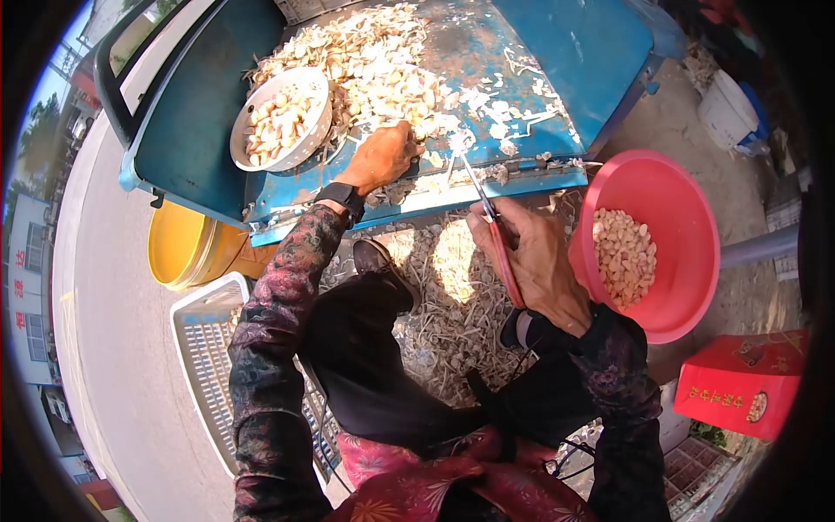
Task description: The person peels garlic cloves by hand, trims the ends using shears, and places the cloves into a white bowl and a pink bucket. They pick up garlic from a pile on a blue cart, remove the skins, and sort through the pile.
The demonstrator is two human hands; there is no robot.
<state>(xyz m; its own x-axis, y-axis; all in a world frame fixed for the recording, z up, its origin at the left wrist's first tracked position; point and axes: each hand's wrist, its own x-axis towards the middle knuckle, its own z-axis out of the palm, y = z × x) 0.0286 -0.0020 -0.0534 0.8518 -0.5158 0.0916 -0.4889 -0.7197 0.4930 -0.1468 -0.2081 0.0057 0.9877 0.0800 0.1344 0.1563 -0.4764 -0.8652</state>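
Note:
My right hand is wrapped round scissors with red handles. Their metal blades point away from me over the blue cart bed, reaching scattered white garlic skins. At the near edge of the garlic pile, my left hand is closed, fingers curled under; what they hold, if anything, is hidden. Just left of that hand, a white colander with garlic cloves leans on the heap. To the right of the scissors stands a pink basin with more cloves in it.
Below the cart edge, garlic stalks and skins cover the ground around my feet. Yellow buckets and a white plastic crate stand on the left. A red box and a white bucket are on the right.

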